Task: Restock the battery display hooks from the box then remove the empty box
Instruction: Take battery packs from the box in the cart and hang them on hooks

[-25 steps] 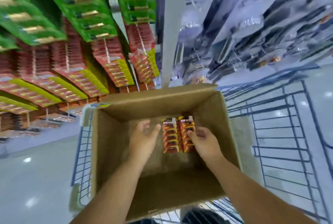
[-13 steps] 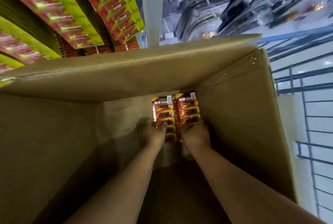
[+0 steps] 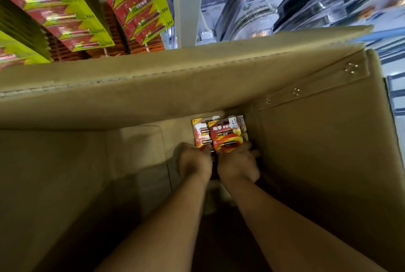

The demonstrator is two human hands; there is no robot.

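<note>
Both my arms reach deep into a big brown cardboard box (image 3: pixel 317 162). At its bottom, by the far right corner, lie red and yellow battery packs (image 3: pixel 219 132) in two overlapping stacks. My left hand (image 3: pixel 194 162) grips the near end of the left stack. My right hand (image 3: pixel 237 165) grips the near end of the right stack, which is tilted up over the left one. My fingertips are hidden under the packs. Above the box's far flap hang the display's battery packs (image 3: pixel 140 6) in red and yellow rows.
A white upright post (image 3: pixel 186 4) divides the battery display from hooks of clear blister packs (image 3: pixel 285 2) on the right. Blue cart bars (image 3: pixel 392 39) show past the box's right wall. The box's near side is dark.
The camera has dropped closer into the box. Both hands went from reaching beside the packs to gripping them, and the right stack now lies tilted over the left one.
</note>
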